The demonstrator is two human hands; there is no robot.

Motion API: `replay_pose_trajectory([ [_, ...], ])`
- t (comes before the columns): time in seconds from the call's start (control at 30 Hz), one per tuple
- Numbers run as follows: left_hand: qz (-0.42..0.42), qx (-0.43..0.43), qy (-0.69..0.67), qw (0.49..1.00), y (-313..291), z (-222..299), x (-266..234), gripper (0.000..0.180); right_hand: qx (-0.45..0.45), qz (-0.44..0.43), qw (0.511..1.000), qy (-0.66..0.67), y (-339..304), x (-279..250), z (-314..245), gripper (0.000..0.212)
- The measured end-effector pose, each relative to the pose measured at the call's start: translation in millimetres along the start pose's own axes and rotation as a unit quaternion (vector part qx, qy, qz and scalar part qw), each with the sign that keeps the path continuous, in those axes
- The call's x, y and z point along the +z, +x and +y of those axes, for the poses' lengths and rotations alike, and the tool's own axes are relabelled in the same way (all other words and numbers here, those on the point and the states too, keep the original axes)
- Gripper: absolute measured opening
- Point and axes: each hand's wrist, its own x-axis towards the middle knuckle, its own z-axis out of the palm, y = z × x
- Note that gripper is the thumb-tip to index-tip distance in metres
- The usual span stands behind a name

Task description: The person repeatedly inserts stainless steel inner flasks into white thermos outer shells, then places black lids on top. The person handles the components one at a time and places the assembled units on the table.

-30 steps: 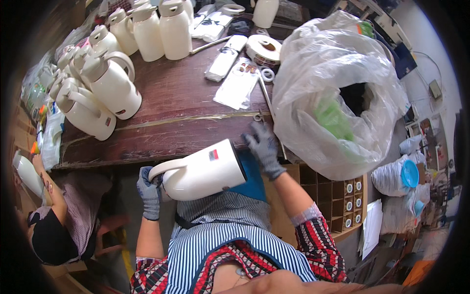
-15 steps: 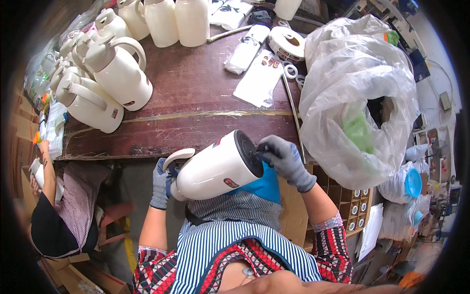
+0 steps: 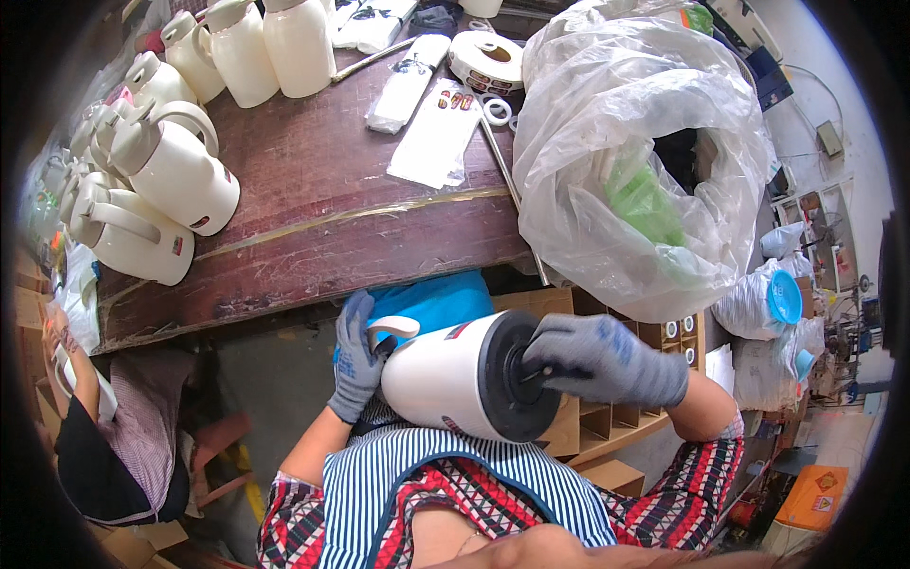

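A white vacuum jug lies tilted on its side across my lap, its round black base facing right. My left hand, in a grey glove, is closed round the jug's top end beside the curved handle. My right hand, gloved too, has its fingers bent and pressed at the middle of the base. Something small and dark shows at those fingertips; what it is cannot be made out. Blue cloth sits behind the jug, by the table edge.
On the dark red table stand several white jugs at left. A label roll, a sticker sheet and a thin rod lie farther right. A large clear plastic bag bulges over the right side. Another person's arm shows far left.
The jug has come nearer to my body and its base has swung toward the lower right. My right hand has moved right and down with the base. The view has shifted right.
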Motion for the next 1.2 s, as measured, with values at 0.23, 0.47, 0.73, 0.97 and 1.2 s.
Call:
replay_pose_trajectory([
  [0.23,-0.215,0.231,-0.348,0.883,103.7,93.2,-71.0,0.075,0.003,0.085,0.991,-0.100,15.9,28.6,-10.8,0.033],
  [0.47,-0.273,0.203,-0.435,0.834,111.7,89.8,-64.8,0.081,-0.169,-0.045,0.960,-0.218,39.3,10.1,-4.4,0.035],
  [0.73,-0.256,0.115,-0.556,0.782,94.3,62.5,-81.3,0.067,-0.641,-0.106,0.552,-0.523,103.2,-7.7,-37.4,0.018],
  [0.97,-0.175,0.133,-0.492,0.843,90.5,62.0,-95.7,0.068,0.025,0.035,0.996,-0.077,66.6,6.0,-51.2,0.015],
  [1.2,-0.171,0.225,-0.377,0.882,93.7,74.1,-85.2,0.084,0.139,-0.033,0.984,-0.103,71.3,6.1,-70.2,0.019],
])
